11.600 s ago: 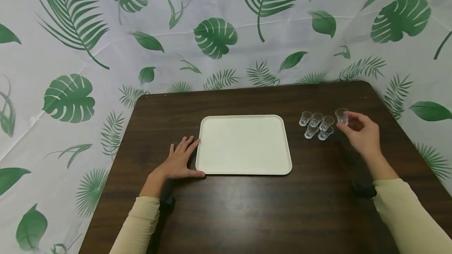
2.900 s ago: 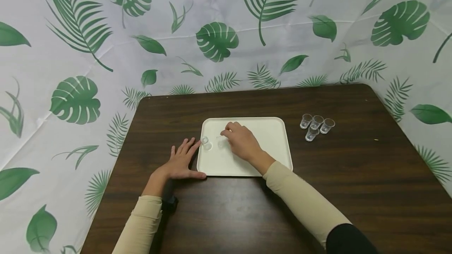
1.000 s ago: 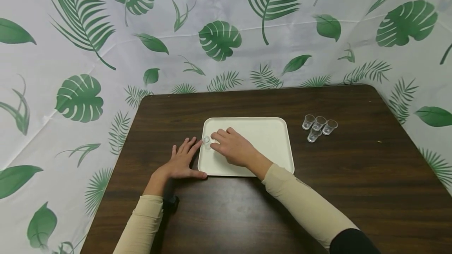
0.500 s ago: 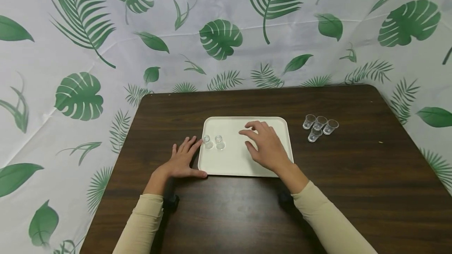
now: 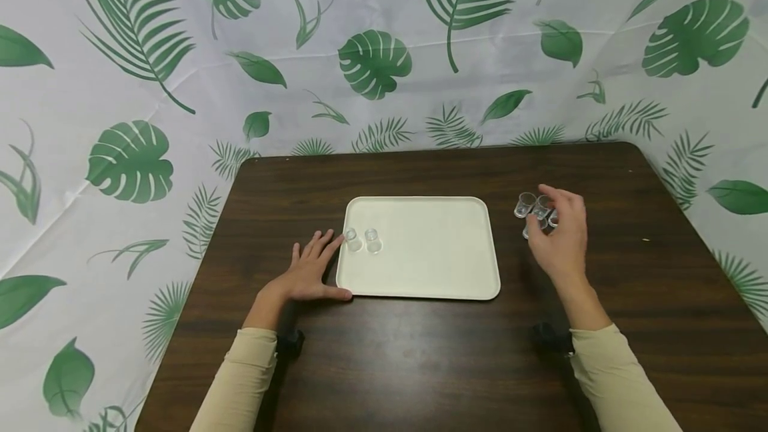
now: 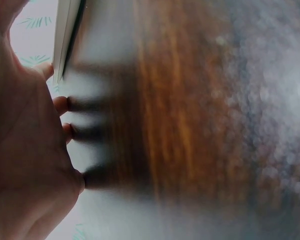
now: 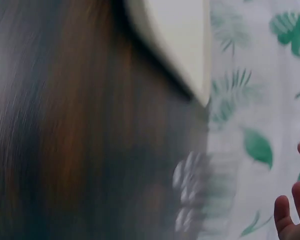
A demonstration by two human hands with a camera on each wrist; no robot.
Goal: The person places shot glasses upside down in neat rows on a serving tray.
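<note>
Leaf-print backdrop [image 5: 288,102], dark wooden table [image 5: 420,365]. The right hand [image 5: 561,232] has moved off the tray [image 5: 432,245] to four clear cups [image 5: 525,205], thumb and fingers parted, apparently empty; contact cannot be told. Two placed cups [image 5: 373,242] stand just beyond the spread left hand [image 5: 303,277], which touches the tray.

From my head, the light falls soft and fairly even on the leafy cloth [image 5: 300,99], while the dark table [image 5: 414,352] carries a pale glare at six o'clock. Dim shadows run along the inner sides of my sleeves [image 5: 237,382]. At my left wrist, my left hand [image 6: 30,135] is dark and shaded at nine o'clock; the wood is out of focus, with whitish glare at three. At my right wrist, streaky blur smears the wood, the tray [image 7: 185,40] at one and the clear cups [image 7: 186,192] at five, yet my right hand [image 7: 295,231] at four looks crisper
</note>
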